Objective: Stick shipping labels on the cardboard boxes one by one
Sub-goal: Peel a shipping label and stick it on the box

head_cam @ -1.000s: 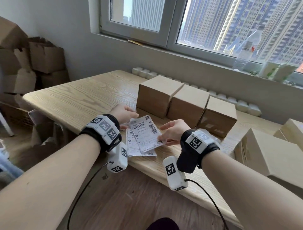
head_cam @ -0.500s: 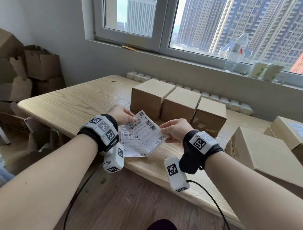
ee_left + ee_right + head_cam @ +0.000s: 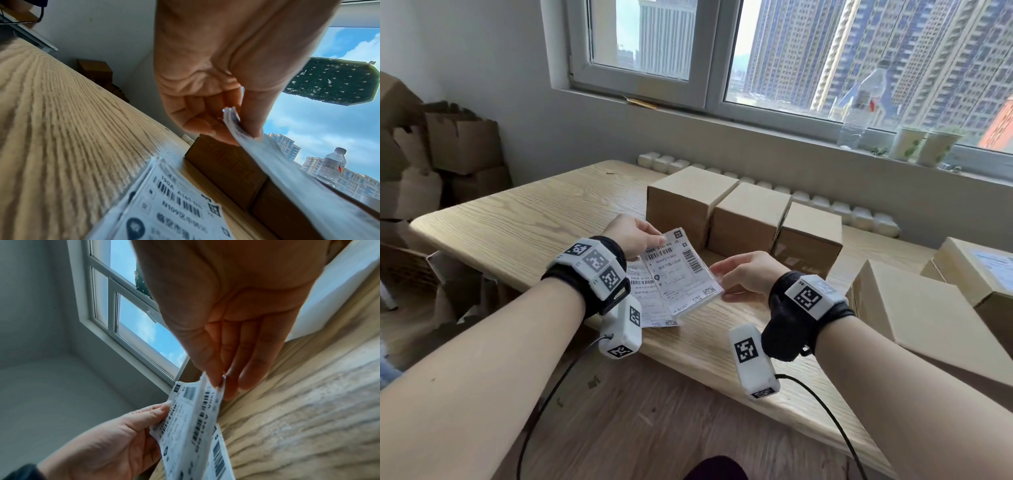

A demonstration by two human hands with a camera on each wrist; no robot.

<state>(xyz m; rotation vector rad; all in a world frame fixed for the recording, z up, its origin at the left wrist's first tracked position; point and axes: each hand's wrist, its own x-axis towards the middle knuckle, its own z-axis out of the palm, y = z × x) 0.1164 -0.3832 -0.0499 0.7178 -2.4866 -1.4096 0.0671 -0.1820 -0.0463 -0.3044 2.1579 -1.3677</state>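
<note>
Holding the shipping label (image 3: 681, 270) over the table's (image 3: 517, 222) near edge, your left hand (image 3: 633, 236) pinches its top corner and your right hand (image 3: 746, 274) pinches its side. It is thin, light and floppy, so grip the corners.

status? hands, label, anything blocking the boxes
Left hand and right hand both pinch the shipping label, lifted off the table. Not yet stuck. Three cardboard boxes behind, nothing in the way.
</note>
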